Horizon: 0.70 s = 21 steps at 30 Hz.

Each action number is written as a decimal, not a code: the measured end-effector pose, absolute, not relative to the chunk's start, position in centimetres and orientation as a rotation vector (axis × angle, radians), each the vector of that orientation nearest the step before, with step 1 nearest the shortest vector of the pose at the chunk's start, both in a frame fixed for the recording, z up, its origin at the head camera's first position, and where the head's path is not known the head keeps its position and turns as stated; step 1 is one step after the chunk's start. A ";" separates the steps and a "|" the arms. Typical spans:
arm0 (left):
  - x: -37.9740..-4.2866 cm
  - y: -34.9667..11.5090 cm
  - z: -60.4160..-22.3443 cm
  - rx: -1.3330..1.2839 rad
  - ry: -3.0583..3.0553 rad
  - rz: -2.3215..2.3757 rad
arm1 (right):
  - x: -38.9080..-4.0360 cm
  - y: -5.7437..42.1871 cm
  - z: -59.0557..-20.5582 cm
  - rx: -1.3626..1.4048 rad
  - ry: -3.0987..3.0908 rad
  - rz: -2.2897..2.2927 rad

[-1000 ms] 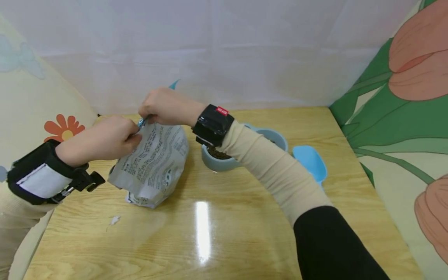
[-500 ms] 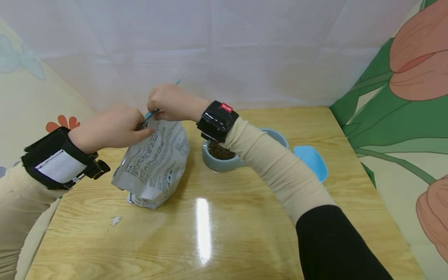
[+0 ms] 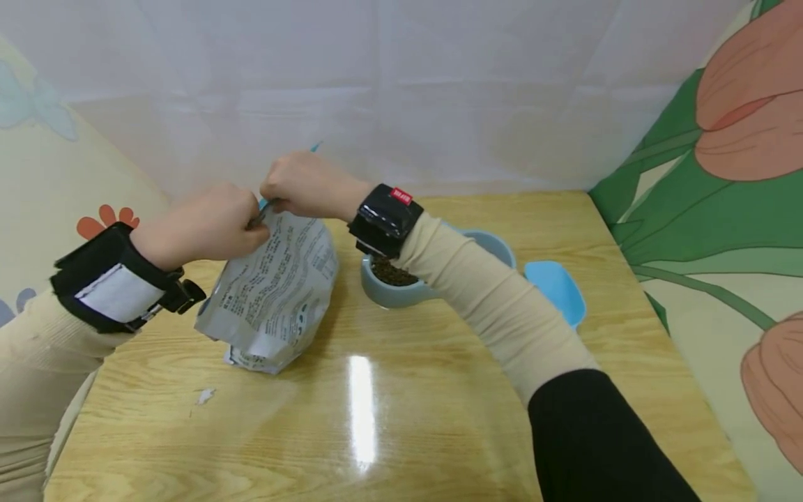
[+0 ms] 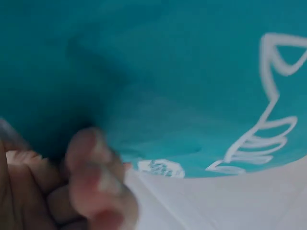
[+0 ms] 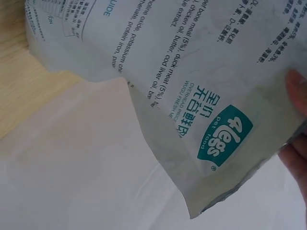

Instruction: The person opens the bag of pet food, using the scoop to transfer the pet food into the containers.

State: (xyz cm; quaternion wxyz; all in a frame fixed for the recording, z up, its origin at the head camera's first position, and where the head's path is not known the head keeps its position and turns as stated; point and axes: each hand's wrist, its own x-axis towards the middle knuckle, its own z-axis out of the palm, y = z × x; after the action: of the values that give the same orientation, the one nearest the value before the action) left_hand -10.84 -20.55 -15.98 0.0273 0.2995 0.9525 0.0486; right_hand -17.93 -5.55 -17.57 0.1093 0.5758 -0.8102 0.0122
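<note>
A pet food bag point(image 3: 276, 293) stands on the left part of the table, its pale printed back toward me. My left hand point(image 3: 203, 224) pinches its top edge, with the thumb on the printed side. Just to the right, my right hand point(image 3: 309, 184) grips the same edge with curled fingers. In the left wrist view the bag's teal face point(image 4: 168, 86) with white line drawings fills most of the picture, above the left fingers point(image 4: 98, 187). The right wrist view has the back's small text and a teal logo point(image 5: 225, 136), with right-hand fingers point(image 5: 296, 160) at the edge.
A grey-blue double pet bowl point(image 3: 401, 298) with brown kibble point(image 3: 394, 272) stands right of the bag, partly behind the right forearm. Further right lies a light blue scoop point(image 3: 558, 289). A small white patch point(image 3: 205, 396) shows on the wooden table point(image 3: 282, 439).
My left hand has moved up and right along the bag's top edge, closer to the right hand. The right hand has shifted slightly right, and both still hold the bag.
</note>
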 end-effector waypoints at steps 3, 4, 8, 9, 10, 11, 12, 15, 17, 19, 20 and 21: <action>-10.7 -20.3 -15.7 0.880 2.973 0.156 | -17.9 -5.6 -17.5 1.710 -2.376 0.049; -10.7 -20.3 -15.7 0.868 2.982 0.156 | -18.0 -5.6 -17.5 1.721 -2.377 0.062; -10.7 -20.0 -15.6 0.829 2.993 0.141 | -18.6 -5.2 -17.6 1.723 -2.422 0.061; -10.7 -19.9 -15.6 0.826 2.992 0.128 | -18.8 -5.0 -17.6 1.711 -2.435 0.049; -10.7 -19.9 -15.6 0.822 2.989 0.123 | -19.0 -4.8 -17.5 1.691 -2.444 0.031; -10.7 -19.8 -15.6 0.822 2.985 0.119 | -19.2 -4.6 -17.5 1.668 -2.453 0.006; -10.7 -19.7 -15.7 0.830 2.982 0.118 | -19.4 -4.4 -17.5 1.646 -2.450 -0.007; -10.6 -19.7 -15.8 0.865 2.967 0.117 | -19.8 -4.1 -17.7 1.610 -2.426 -0.019; -10.6 -19.7 -15.8 0.885 2.957 0.133 | -19.9 -4.0 -17.9 1.608 -2.403 -0.008; -10.5 -19.8 -15.9 0.913 2.949 0.150 | -19.9 -4.1 -18.0 1.610 -2.380 0.002; -10.5 -19.8 -15.9 0.923 2.947 0.157 | -19.8 -4.1 -18.0 1.610 -2.372 0.006; -10.5 -19.9 -15.9 0.936 2.945 0.165 | -19.8 -4.1 -18.0 1.608 -2.369 0.007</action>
State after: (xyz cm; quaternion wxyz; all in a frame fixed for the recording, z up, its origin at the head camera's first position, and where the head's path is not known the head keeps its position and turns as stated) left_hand -10.46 -19.87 -15.88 0.0235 0.3024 0.9514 0.0533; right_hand -19.79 -4.14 -18.02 0.1389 0.5561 -0.8195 0.0025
